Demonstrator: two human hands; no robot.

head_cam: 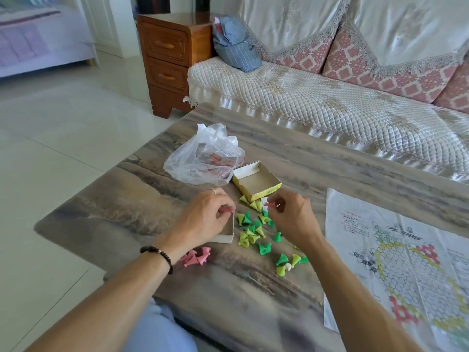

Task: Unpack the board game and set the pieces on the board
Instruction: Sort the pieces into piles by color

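Note:
Several green and yellow-green cone pieces lie scattered on the table between my hands. My left hand pinches a pink piece above a shallow box half. My right hand pinches another pink piece just in front of the open yellow box tray. A small heap of pink pieces sits beside my left wrist. The paper game board lies unfolded at the right, with no pieces on it.
A crumpled clear plastic bag lies behind the boxes. The grey-brown table has a rounded left corner. A quilted sofa runs along the far side, a wooden drawer cabinet to its left.

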